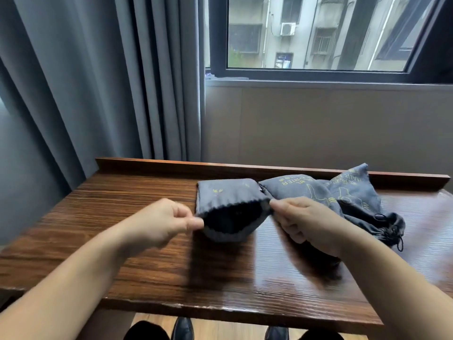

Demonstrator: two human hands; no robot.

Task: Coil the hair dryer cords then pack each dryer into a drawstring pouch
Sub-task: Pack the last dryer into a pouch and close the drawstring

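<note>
Head view. Item: grey drawstring pouch (229, 200), laid on the wooden tabletop (147, 241), its open mouth turned toward the person and its closed end pointing away. Left grip (169, 224): fingers curled, the left edge of the mouth pinched. Right grip (301, 220): fingers curled, the right edge pinched. The mouth is held stretched between the two grips; the long axis of the pouch runs away from both. Contents cannot be told; the inside is dark. Two further pouches (343, 192), apparently filled and drawn shut, are piled just beyond and outside the right grip. No loose dryer is seen. Judged next: a dryer is needed, or the mouth drawn closed.
</note>
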